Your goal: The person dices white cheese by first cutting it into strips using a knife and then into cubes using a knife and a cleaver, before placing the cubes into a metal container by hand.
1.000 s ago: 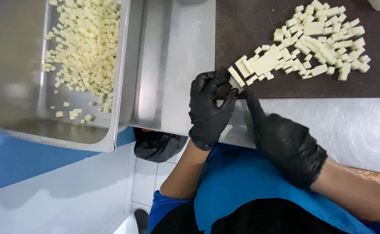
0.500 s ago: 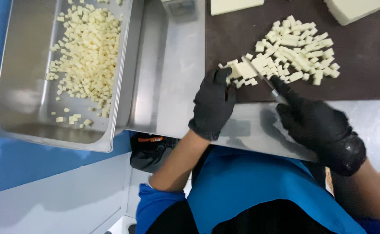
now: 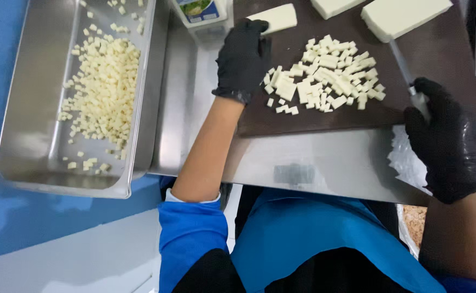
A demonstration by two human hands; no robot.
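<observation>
White carton (image 3: 201,11) with blue-green label, top edge of view, on steel counter (image 3: 325,163) just left of dark cutting board (image 3: 444,54).

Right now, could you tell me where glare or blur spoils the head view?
Head view: soft glare on the steel table and metal tray; the black-gloved right hand and thin knife look slightly smeared; the pale cheese cubes stay fairly sharp.

Pretty bright, even overhead lighting, shadows stay soft. The steel table (image 3: 314,163) and metal pan (image 3: 37,163) catch a dull sheen, no harsh glare. Slight motion blur overall, and the black gloves lose detail.
</observation>
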